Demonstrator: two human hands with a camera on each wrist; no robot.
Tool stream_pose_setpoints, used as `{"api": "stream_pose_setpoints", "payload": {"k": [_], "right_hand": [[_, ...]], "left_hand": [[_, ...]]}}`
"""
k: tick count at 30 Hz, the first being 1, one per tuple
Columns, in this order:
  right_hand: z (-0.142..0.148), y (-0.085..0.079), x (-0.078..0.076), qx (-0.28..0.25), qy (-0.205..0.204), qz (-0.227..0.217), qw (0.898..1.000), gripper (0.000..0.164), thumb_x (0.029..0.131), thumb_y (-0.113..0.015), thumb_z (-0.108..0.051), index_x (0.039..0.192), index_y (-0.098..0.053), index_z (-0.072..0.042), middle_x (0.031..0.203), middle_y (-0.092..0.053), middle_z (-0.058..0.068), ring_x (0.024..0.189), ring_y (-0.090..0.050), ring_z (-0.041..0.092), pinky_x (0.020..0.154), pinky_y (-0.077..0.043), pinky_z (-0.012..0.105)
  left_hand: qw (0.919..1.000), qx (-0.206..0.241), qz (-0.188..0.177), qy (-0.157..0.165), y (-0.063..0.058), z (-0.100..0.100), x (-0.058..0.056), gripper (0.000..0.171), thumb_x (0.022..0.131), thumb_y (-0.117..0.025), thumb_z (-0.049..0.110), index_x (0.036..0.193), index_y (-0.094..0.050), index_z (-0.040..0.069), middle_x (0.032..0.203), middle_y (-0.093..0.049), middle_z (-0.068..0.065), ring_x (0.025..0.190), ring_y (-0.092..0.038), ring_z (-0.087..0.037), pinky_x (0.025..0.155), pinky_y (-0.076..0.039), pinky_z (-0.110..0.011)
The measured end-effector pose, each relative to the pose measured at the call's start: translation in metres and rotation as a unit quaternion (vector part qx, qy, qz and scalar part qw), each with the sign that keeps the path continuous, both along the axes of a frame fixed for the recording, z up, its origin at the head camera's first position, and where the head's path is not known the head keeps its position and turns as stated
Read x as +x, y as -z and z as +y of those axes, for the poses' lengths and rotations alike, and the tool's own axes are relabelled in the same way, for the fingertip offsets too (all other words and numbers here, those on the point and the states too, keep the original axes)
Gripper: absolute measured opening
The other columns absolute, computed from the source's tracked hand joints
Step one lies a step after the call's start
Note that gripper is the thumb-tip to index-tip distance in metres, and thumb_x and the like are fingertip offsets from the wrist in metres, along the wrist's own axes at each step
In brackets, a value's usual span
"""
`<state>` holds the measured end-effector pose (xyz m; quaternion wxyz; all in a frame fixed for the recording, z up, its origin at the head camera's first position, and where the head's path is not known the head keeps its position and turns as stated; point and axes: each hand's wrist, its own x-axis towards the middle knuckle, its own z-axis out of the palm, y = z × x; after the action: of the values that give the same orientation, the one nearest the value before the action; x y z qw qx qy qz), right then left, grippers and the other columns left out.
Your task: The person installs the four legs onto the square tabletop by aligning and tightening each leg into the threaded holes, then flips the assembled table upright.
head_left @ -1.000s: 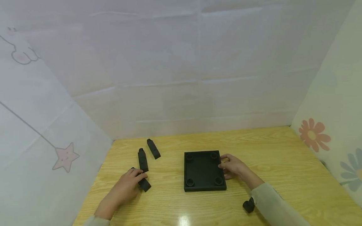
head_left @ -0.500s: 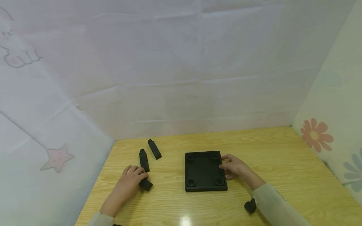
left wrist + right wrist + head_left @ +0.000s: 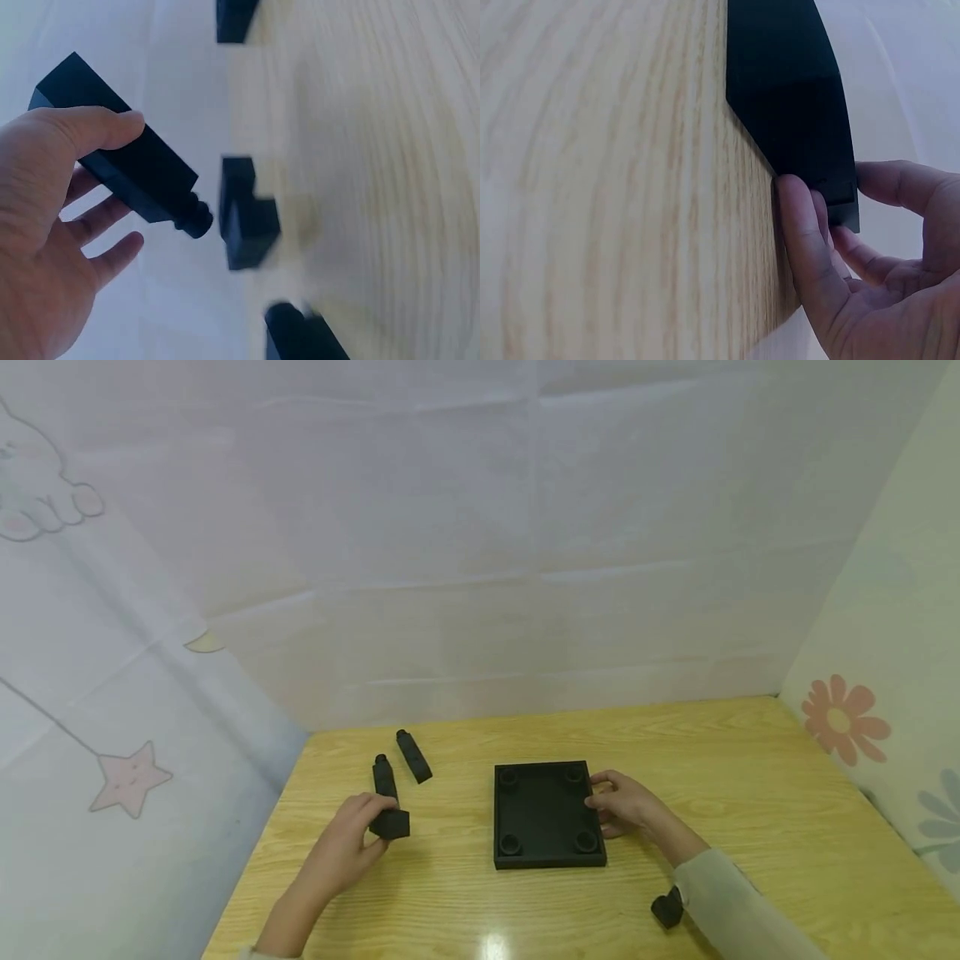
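Observation:
My left hand (image 3: 343, 845) grips a black table leg (image 3: 392, 824), holding it above the table on the left. In the left wrist view this leg (image 3: 124, 146) is a square block with a narrow round peg at one end, thumb across its side. A second leg (image 3: 384, 777) lies just beyond that hand, and a third leg (image 3: 414, 757) lies farther back. A black square tabletop (image 3: 545, 814) lies flat at centre, with round sockets at its corners. My right hand (image 3: 628, 806) pinches its right edge; in the right wrist view, fingers (image 3: 799, 217) wrap this edge.
Beside my right sleeve (image 3: 738, 902) sits another black piece (image 3: 666, 908), partly hidden by the cuff. The wooden table (image 3: 450, 906) meets a pale cloth wall (image 3: 525, 635) at the back, with printed cloth walls on both sides.
My left hand has picked the leg up off the table and turned it, so its square end now faces the camera. The right hand stays on the tabletop's edge.

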<state>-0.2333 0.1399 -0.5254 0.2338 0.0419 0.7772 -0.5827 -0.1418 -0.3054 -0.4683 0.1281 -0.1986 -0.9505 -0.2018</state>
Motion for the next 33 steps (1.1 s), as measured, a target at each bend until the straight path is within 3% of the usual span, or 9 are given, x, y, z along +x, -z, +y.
{"api": "stream_pose_setpoints", "payload": {"k": [7,13,16,20,24,28,33], "right_hand": [[0.002,-0.001,-0.001,0.005,-0.003,-0.001,1.000,0.056,0.094,-0.069,-0.012,0.144,-0.046,-0.002,0.113,-0.059,0.017,0.082,-0.067,0.027,0.066,-0.062,0.043],[0.004,-0.003,-0.002,0.000,-0.011,0.000,1.000,0.059,0.094,-0.069,-0.014,0.146,-0.044,-0.001,0.116,-0.060,0.018,0.084,-0.065,0.027,0.067,-0.062,0.044],[0.006,-0.003,-0.001,0.004,-0.015,0.010,1.000,0.059,0.096,-0.068,-0.015,0.147,-0.043,-0.001,0.118,-0.059,0.020,0.084,-0.065,0.027,0.067,-0.062,0.043],[0.008,-0.004,0.002,0.016,-0.014,0.033,0.999,0.057,0.098,-0.066,-0.017,0.147,-0.043,0.000,0.126,-0.058,0.022,0.087,-0.065,0.025,0.070,-0.061,0.040],[0.010,-0.011,0.008,0.061,-0.011,0.090,0.994,0.054,0.101,-0.063,-0.022,0.147,-0.044,-0.002,0.128,-0.059,0.021,0.099,-0.064,0.026,0.080,-0.057,0.041],[0.011,-0.022,0.015,0.075,-0.005,0.148,0.986,0.052,0.103,-0.061,-0.028,0.148,-0.047,-0.008,0.131,-0.056,0.017,0.115,-0.057,0.031,0.087,-0.055,0.046],[0.008,-0.037,0.026,0.044,-0.020,0.208,0.977,0.050,0.103,-0.061,-0.034,0.147,-0.049,-0.014,0.135,-0.056,0.014,0.121,-0.055,0.031,0.093,-0.053,0.049]], "left_hand": [[0.9948,0.034,0.078,0.056,-0.016,0.038,0.006,0.060,0.069,-0.089,-0.001,0.120,-0.067,0.020,0.117,-0.063,0.004,0.107,-0.057,-0.018,0.083,-0.057,-0.041],[0.9808,0.038,0.159,0.106,-0.023,0.071,0.005,0.065,0.060,-0.093,-0.002,0.117,-0.069,0.020,0.113,-0.062,0.004,0.102,-0.056,-0.018,0.078,-0.057,-0.038],[0.9743,0.054,0.180,0.124,-0.024,0.087,0.004,0.068,0.059,-0.092,-0.004,0.118,-0.068,0.019,0.112,-0.062,0.003,0.101,-0.057,-0.019,0.078,-0.057,-0.040],[0.9729,0.107,0.155,0.133,-0.021,0.107,0.003,0.064,0.064,-0.089,-0.004,0.120,-0.066,0.018,0.114,-0.061,0.003,0.102,-0.057,-0.017,0.080,-0.056,-0.038],[0.9675,0.176,0.119,0.137,-0.019,0.126,0.000,0.056,0.073,-0.085,-0.001,0.122,-0.063,0.017,0.114,-0.062,0.003,0.102,-0.058,-0.015,0.082,-0.057,-0.036],[0.9544,0.260,0.076,0.126,-0.016,0.141,-0.002,0.054,0.079,-0.084,0.002,0.125,-0.060,0.013,0.113,-0.065,-0.001,0.099,-0.064,-0.016,0.078,-0.060,-0.034],[0.9285,0.354,0.005,0.112,-0.015,0.152,-0.004,0.054,0.084,-0.081,0.003,0.131,-0.057,0.012,0.109,-0.066,-0.007,0.095,-0.066,-0.015,0.075,-0.062,-0.035]]}}
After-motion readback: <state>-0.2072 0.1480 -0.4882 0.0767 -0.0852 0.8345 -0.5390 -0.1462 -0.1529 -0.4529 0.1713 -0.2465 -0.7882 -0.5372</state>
